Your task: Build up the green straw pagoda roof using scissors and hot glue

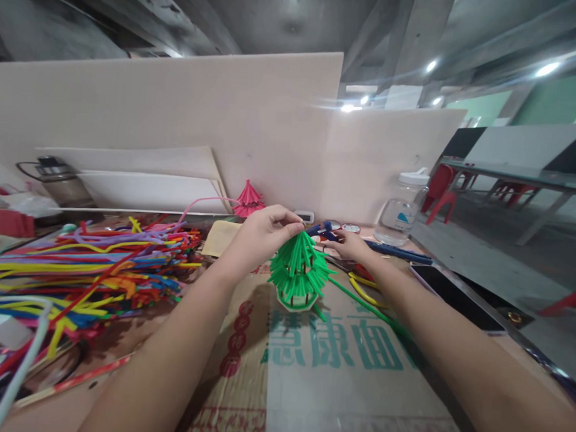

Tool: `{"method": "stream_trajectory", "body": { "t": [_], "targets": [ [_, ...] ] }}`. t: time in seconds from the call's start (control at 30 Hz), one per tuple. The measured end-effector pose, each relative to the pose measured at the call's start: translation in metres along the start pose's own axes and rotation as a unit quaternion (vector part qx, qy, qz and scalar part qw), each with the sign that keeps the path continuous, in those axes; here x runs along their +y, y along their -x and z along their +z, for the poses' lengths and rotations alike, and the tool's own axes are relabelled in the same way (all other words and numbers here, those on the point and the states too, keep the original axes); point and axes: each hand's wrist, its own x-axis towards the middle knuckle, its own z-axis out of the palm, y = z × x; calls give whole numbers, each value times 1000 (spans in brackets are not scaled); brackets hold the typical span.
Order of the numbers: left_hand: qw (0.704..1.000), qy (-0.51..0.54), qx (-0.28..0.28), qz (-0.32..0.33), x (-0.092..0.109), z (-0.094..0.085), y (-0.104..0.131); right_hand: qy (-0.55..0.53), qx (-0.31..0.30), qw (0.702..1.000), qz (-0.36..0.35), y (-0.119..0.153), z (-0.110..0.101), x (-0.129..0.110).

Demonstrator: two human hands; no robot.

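1. Head view, and here's the left hand (pixel 273 234) reaching in over the worktable, thumb and fingers pinched together at the very tip of the green tiered model (pixel 299 273)!
2. That model stands upright in the middle, two spiky skirts of fuzzy green one above the other, brown posts showing between the layers, a pale many-sided base below. It's above the printed cardboard (pixel 311 368); whether the base touches, I can't tell.
3. Over to the right hand (pixel 350 245), just beyond the model on its right side, fingers curled close to a blue tool (pixel 319 229). Is it gripping anything? The fingertips are too small and blurred to tell.
4. Near that right forearm we've got yellow-handled pliers (pixel 365 288), and a green stem (pixel 360 300) running from beside the model towards the arm. A phone (pixel 455 297) lies further right, with a clear bottle (pixel 401 210) upright at the back.
5. Swing left, and what a splash of colour: a heap of fuzzy stems (pixel 101 266) in yellow, red, purple, blue and orange!
6. Behind the left hand, a pink tiered model (pixel 249 200) stands by the pale board (pixel 178 124), with a dark-lidded jug (pixel 57 179) at far left.
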Motion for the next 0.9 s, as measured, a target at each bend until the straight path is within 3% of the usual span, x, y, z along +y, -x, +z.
{"method": "stream_trajectory", "body": {
  "t": [0.33, 0.53, 0.77, 0.9],
  "targets": [
    [999, 18, 21, 28, -8, -7, -2, -23, 17, 999, 42, -4, 16, -4],
    [999, 27, 13, 35, -17, -8, -5, -93, 107, 989, 39, 13, -9, -11],
    [999, 8, 28, 29, -34, -5, -10, -247, 143, 958, -32, 65, -45, -49],
    [999, 3, 41, 26, -41, -3, -12, -336, 66, 928, -146, 96, -50, -74]
  ]
}}
